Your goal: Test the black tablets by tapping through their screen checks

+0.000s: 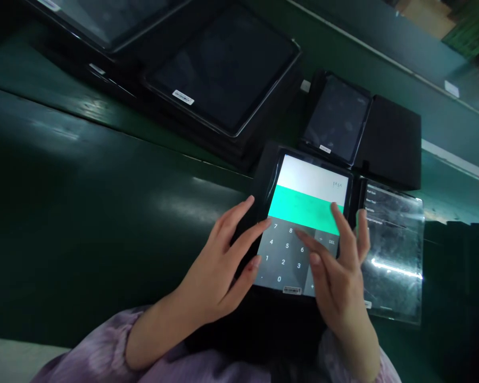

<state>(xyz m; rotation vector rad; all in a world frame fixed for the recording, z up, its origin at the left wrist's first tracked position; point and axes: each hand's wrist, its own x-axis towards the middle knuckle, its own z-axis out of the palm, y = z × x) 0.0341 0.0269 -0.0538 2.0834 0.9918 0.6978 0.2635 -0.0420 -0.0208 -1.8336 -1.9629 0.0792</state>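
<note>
A lit tablet (283, 266) lies in front of me, with a calculator keypad below a green band and a white strip on its screen. My left hand (219, 266) is at its left edge, fingers apart, the index fingertip by the 7 key. Over the right part of the screen is my right hand (339, 271), its fingers spread and its index fingertip near the 8 and 9 keys. Whether that fingertip touches the glass I cannot tell. Close to the right hand lies a second tablet (395, 287) showing a dark text menu and a bright reflection.
Beyond the lit tablet are a smaller dark tablet (339, 117) and a black box or case (391, 138). Large dark tablets (223, 64) lie at the upper left, apparently stacked, with another tablet (115, 21) at the top edge. The green work surface (104, 213) stretches to the left.
</note>
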